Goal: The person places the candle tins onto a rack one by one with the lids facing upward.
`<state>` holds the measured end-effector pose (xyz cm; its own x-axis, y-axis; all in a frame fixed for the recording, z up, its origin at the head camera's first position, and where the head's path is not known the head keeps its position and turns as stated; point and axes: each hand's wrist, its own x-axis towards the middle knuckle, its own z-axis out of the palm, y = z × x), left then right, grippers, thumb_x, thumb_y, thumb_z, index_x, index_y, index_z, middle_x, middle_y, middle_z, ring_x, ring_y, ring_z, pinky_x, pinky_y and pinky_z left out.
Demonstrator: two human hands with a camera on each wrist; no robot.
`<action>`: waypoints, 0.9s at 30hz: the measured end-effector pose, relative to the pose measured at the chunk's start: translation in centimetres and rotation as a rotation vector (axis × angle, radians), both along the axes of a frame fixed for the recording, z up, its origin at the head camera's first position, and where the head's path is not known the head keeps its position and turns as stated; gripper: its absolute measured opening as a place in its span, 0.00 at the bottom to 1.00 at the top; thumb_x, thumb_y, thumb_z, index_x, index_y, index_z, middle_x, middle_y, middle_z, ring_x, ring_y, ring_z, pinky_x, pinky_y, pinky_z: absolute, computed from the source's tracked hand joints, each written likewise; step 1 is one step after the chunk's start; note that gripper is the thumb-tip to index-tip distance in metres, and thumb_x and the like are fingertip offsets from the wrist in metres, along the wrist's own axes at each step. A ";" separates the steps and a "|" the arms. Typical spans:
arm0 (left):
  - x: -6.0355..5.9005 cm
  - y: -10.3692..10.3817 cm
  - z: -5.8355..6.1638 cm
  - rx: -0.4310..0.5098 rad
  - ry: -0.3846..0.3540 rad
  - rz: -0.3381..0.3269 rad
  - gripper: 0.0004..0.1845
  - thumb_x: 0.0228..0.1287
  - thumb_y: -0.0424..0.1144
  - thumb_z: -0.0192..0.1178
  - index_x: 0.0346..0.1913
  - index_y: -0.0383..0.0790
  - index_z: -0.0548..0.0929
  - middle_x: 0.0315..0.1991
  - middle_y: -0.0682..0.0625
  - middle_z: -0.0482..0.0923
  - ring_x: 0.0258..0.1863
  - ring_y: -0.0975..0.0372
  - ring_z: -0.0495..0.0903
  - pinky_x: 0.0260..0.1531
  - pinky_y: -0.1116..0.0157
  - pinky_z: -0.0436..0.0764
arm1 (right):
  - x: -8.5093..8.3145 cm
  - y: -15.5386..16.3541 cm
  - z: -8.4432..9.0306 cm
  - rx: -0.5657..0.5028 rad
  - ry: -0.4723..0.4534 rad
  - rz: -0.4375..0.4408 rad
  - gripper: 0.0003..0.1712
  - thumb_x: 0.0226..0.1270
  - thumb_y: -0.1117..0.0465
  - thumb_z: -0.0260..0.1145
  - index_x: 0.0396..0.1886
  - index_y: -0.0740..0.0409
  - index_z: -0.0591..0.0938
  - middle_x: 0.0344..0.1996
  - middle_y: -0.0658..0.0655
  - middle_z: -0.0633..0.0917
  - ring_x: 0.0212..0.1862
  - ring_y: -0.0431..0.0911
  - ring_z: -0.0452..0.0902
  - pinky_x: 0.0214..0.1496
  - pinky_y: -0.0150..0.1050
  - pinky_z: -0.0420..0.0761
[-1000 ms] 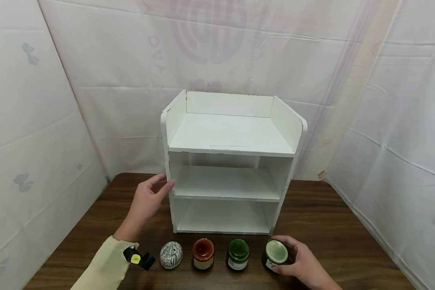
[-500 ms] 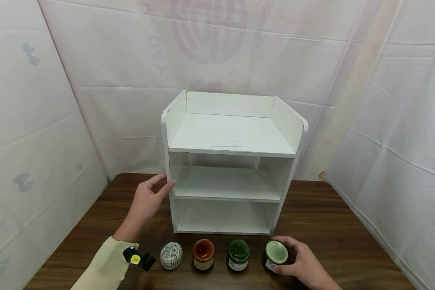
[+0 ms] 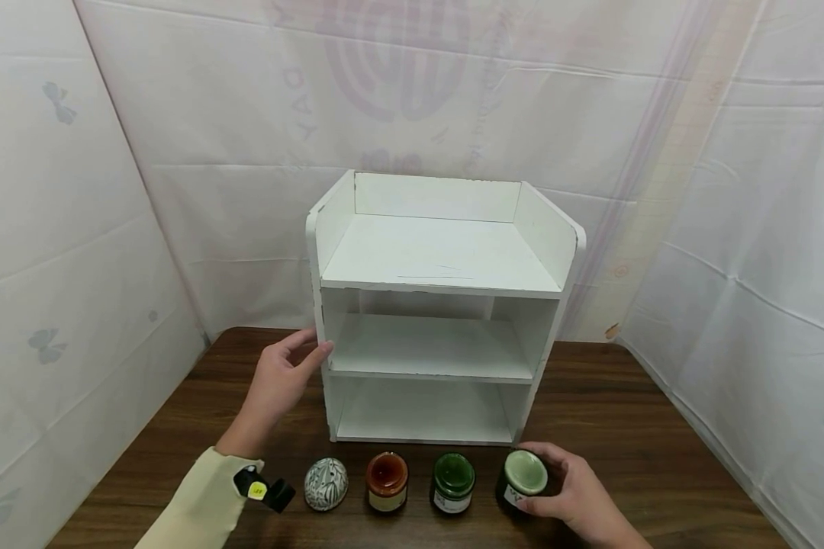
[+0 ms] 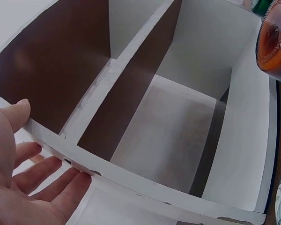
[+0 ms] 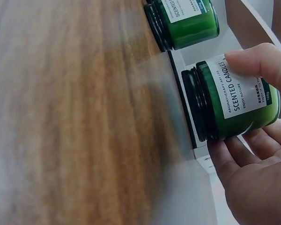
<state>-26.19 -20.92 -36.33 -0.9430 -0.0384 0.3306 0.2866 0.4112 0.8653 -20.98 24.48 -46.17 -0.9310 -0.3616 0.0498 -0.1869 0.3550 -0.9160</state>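
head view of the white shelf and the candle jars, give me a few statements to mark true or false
1. The right hand grips the pale-lidded green glass candle jar. True.
2. The white wooden three-tier shelf unit already holds a jar on its middle tier. False: all tiers shown are bare; the jars stand on the dark brown wooden table.
3. The left hand touches the shelf unit's left side panel with straight fingers. True.
4. Four small containers stand in a row in front of the shelf unit. True: a white patterned egg-shaped jar, an amber glass jar, a dark green glass jar and the gripped one.
5. The amber jar is the rightmost. False: it is second from the left.
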 end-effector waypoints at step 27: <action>-0.1 0.3 0.1 0.004 -0.009 -0.008 0.30 0.72 0.56 0.62 0.70 0.43 0.77 0.63 0.42 0.81 0.61 0.51 0.80 0.48 0.77 0.77 | 0.3 -1.3 1.1 -0.023 0.198 -0.107 0.35 0.50 0.64 0.83 0.59 0.57 0.80 0.50 0.56 0.87 0.46 0.39 0.85 0.48 0.34 0.84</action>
